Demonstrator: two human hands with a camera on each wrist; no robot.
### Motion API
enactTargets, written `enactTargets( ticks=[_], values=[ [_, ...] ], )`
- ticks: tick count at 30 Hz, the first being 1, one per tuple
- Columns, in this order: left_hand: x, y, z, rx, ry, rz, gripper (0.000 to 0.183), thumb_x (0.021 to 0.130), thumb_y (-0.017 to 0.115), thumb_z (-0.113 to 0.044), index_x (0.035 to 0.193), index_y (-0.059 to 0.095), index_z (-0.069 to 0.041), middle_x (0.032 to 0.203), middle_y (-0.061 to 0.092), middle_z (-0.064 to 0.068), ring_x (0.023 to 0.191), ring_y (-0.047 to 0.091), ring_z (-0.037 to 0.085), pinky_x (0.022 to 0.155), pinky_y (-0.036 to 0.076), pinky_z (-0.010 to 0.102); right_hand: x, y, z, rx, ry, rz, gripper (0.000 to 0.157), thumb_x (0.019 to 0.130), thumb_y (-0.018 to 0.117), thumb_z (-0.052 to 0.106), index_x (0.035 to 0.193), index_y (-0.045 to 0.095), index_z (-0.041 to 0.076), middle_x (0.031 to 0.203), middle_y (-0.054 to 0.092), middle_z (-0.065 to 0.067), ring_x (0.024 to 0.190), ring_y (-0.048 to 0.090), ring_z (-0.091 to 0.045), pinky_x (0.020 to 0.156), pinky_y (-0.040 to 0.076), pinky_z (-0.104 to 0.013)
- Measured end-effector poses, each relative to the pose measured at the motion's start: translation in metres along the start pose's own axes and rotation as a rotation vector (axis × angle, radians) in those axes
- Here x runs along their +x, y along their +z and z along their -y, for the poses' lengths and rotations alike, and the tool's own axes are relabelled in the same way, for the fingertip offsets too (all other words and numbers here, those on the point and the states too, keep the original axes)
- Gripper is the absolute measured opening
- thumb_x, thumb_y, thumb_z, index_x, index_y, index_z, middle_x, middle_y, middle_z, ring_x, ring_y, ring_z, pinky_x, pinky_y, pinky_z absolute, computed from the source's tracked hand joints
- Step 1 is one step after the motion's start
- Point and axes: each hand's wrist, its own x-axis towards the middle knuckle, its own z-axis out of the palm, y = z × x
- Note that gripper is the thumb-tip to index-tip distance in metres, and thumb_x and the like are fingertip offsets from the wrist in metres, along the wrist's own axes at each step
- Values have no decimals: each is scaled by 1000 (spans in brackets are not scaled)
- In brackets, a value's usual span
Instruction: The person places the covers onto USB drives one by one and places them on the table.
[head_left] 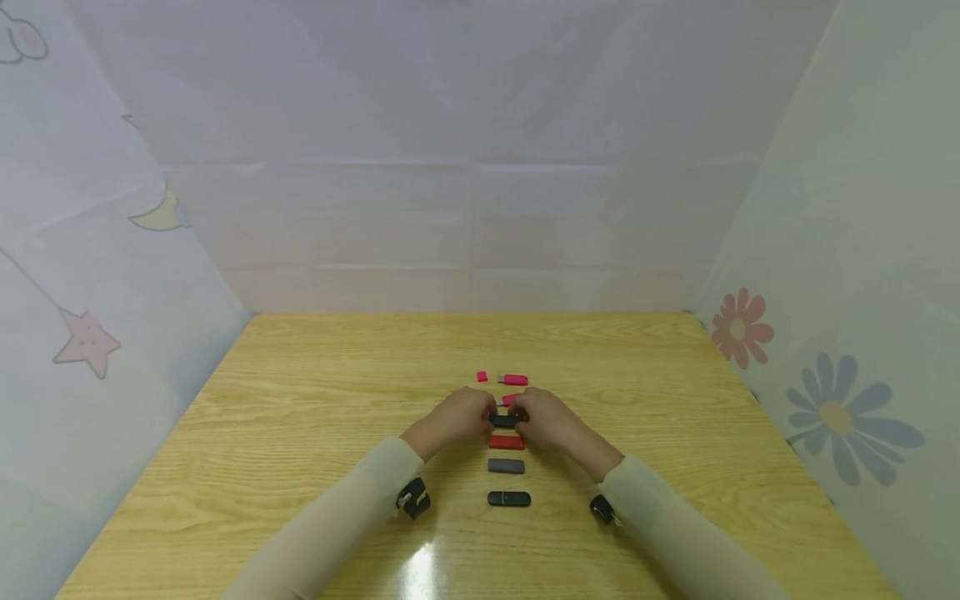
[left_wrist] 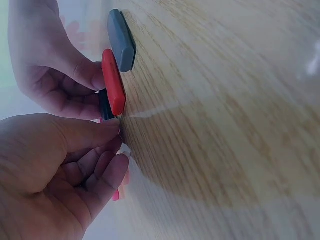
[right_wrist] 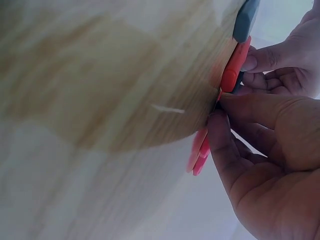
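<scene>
Both hands meet at a black USB stick (head_left: 504, 421) lying in a column of sticks on the table. My left hand (head_left: 459, 414) pinches its left end between thumb and fingers. At the opposite end, the right hand (head_left: 551, 419) grips it the same way; the fingertips hide much of the stick. Just beyond lies a pink USB stick (head_left: 512, 400), partly covered by the right hand. On the near side, a red USB stick (head_left: 506, 442) lies close to the fingers, also seen beside the thumb in the left wrist view (left_wrist: 114, 82).
Nearer me lie a grey USB stick (head_left: 506, 467) and another black stick (head_left: 509, 499) with a pale band. At the far end are an uncapped pink stick (head_left: 515, 380) and a small pink cap (head_left: 482, 377). The wooden table (head_left: 337, 367) meets fabric-covered walls.
</scene>
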Motion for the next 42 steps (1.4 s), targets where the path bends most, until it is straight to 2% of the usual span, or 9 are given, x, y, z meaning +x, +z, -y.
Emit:
enactTargets(
  ticks=[11,18,29,36,42],
  values=[
    [1,2,0,13,2,-2,16,91,75,-12,107,75,-6,101,74,4,90,68,14,81,55,30,1,-1,0,-6,2,16,16,88,74,1,104,72,4,92,62,-6,83,54,-19,82,51,-41],
    [1,3,1,24,-1,2,17,93,74,-12,108,75,-6,103,75,4,94,68,16,84,55,32,0,-2,1,-14,3,35,17,89,73,1,106,71,4,91,61,-6,81,52,-18,79,49,-40],
    [0,4,2,23,8,1,20,92,76,-15,110,75,-6,104,75,4,93,69,14,83,56,30,-1,-3,-2,-15,-4,35,20,89,74,4,109,70,5,94,62,-6,86,56,-20,84,51,-42],
    [-4,-3,3,-23,-22,4,24,95,71,-18,116,72,-7,109,74,3,101,69,18,87,56,34,-3,-7,-2,21,22,20,23,90,71,6,113,72,5,102,69,-7,96,63,-22,89,53,-45],
    [-6,-9,6,12,-25,-14,21,98,66,-17,116,72,-7,111,73,5,102,68,18,88,55,35,-4,-12,-2,9,39,-3,22,92,70,10,114,74,8,107,69,-7,101,64,-25,91,53,-48]
  ],
)
